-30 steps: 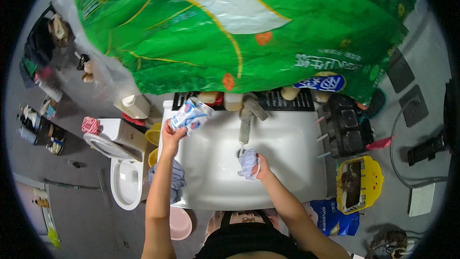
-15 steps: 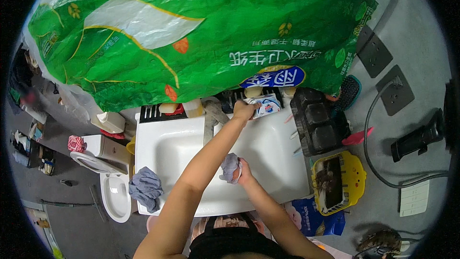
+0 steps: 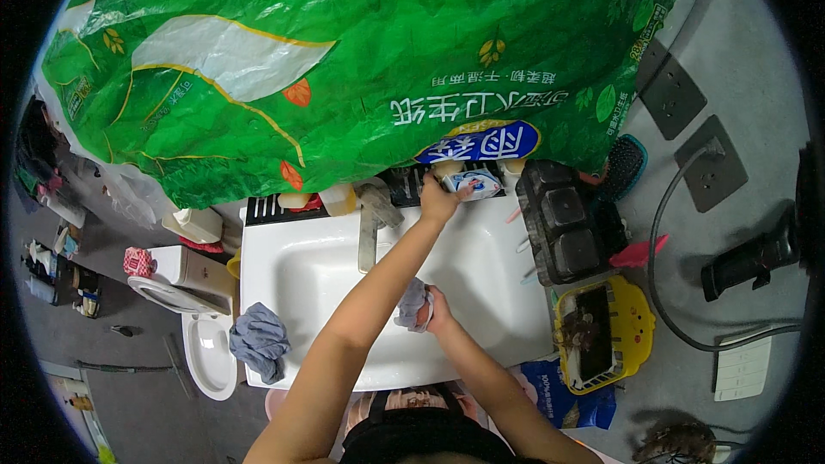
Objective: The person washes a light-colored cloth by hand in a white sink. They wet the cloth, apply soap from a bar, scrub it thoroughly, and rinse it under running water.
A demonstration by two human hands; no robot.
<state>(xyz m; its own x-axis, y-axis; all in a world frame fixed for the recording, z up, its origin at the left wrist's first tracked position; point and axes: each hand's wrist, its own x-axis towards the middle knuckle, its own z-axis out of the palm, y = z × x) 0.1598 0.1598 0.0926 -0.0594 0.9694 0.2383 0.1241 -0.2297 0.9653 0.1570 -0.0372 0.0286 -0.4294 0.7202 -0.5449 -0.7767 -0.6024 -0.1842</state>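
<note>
Left hand [image 3: 440,200] grips blue-white packet [image 3: 472,182]; right hand [image 3: 432,309] grips grey cloth [image 3: 412,304].

I get bright, even light with soft shadows; the white sink [image 3: 301,275] glares mildly at centre. Edges bend hard into a black fisheye rim, and the corners blur slightly.

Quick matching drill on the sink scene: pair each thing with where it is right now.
Things:
1. small blue-and-white packet
2. grey cloth
3. blue-grey rag
4. yellow basket

Places:
A. draped over the sink's left front edge
B. bunched in the right hand, on the basin
C. right of the sink, holding dark items
D. at the back ledge, in the left hand

Pairs: 1-D, 2-B, 3-A, 4-C
</note>
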